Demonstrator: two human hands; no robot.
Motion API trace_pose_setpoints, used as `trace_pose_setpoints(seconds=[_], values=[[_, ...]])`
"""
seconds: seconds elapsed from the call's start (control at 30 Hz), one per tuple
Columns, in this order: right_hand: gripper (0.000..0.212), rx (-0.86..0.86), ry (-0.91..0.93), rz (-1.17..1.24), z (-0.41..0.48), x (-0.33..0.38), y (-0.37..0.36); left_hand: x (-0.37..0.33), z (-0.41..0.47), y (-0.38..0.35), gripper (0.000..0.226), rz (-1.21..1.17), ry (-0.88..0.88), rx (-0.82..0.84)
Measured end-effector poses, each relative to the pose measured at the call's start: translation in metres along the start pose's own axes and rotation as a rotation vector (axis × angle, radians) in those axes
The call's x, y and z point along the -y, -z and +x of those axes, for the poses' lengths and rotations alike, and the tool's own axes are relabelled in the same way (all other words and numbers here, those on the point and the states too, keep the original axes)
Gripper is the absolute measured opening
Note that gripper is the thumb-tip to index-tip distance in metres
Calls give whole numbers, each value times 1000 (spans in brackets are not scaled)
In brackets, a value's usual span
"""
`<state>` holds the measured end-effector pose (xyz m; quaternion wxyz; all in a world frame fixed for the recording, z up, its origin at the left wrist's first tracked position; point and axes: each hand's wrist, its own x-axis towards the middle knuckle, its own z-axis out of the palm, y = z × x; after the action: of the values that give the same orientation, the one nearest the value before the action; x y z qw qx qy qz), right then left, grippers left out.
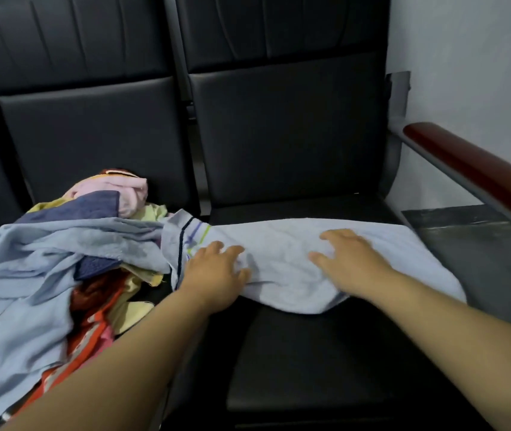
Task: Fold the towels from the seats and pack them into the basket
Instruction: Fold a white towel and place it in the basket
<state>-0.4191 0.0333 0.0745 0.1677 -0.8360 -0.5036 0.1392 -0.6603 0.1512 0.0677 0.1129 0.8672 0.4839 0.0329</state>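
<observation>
A pale blue towel [282, 244] with dark, purple and green stripes at its left end lies spread across the right-hand black seat [294, 362]. My left hand [216, 275] rests flat on the towel near the striped end, fingers spread. My right hand [350, 259] presses flat on the towel's middle, fingers straight. A heap of other towels [70, 244], pale blue, navy, pink, yellow and red-orange, covers the left seat. No basket is in view.
Black padded backrests [285, 126] rise behind both seats. A red-brown wooden armrest [478, 169] on a grey metal frame bounds the right seat. Beyond it are a white wall [465, 57] and a dark floor strip [465, 231].
</observation>
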Motion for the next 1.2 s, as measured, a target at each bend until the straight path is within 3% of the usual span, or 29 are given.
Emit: trace_pose_setpoints(seconds=[0.1, 0.17, 0.37, 0.47, 0.57, 0.63, 0.8, 0.9, 0.97, 1.07, 1.2], values=[[72, 234, 205, -55, -19, 26, -33, 19, 2, -13, 60, 20, 98, 197], [76, 312, 200, -152, -10, 13, -40, 13, -3, -18, 59, 8, 87, 210], [65, 57, -166, 43, 25, -34, 5, -5, -19, 1, 41, -277, -182, 37], [50, -69, -9, 29, 10, -3, -1, 23, -6, 6, 39, -211, -173, 1], [55, 195, 262, 88, -19, 30, -27, 41, -3, -4, 42, -76, -195, 200], [65, 345, 373, -58, -26, 28, -39, 41, -4, -6, 45, 6, -252, 219], [62, 122, 192, -148, 1, -24, -16, 38, -18, -4, 49, -98, -335, 215], [49, -73, 249, -130, -18, -6, -18, 39, -23, -8, 42, -169, -363, 190], [40, 1, 361, 22, -45, 26, -30, 38, -21, -10, 41, -160, -379, 168], [47, 191, 440, 109, -76, 47, -61, 35, -20, -14, 27, -163, -398, 115], [24, 98, 402, 149, -74, 27, -76, 30, -24, -18, 17, -139, -376, 21]])
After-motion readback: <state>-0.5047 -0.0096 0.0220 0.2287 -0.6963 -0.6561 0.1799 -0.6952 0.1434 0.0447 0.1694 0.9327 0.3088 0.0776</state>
